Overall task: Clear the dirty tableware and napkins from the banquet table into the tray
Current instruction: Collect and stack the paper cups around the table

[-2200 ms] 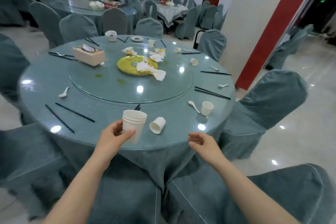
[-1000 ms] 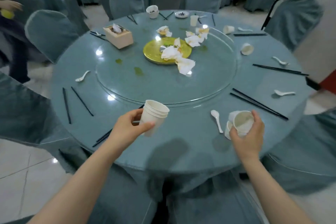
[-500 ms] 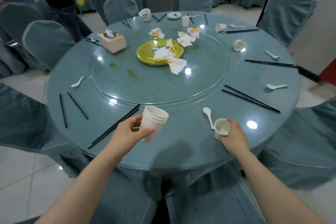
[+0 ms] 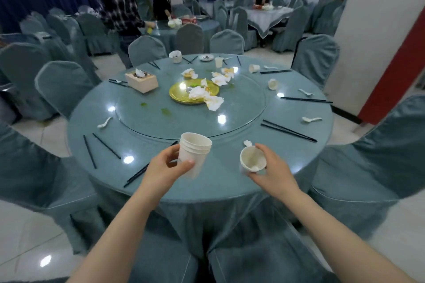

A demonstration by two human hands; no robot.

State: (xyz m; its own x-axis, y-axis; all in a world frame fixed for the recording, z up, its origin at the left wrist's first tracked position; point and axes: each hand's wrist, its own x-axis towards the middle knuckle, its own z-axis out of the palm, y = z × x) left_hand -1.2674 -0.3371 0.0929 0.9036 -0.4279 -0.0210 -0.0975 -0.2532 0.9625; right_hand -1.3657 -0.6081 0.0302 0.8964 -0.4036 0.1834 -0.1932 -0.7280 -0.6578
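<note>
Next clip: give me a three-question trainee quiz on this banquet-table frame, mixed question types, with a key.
1. True or false: the left hand holds a single cup.
2. Multiple choice: the gold plate sits on A) the glass turntable, B) the table's outer ring, C) a chair.
3. Fill in: the right hand grips a tilted ____.

Key
1. False: it holds a stack of paper cups.
2. A.
3. Paper cup.

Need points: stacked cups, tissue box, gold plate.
stacked cups [image 4: 195,152], head view, side wall of the outer cup.
tissue box [image 4: 143,83], head view, front face.
gold plate [image 4: 179,93], head view, bare left part of the rim.
</note>
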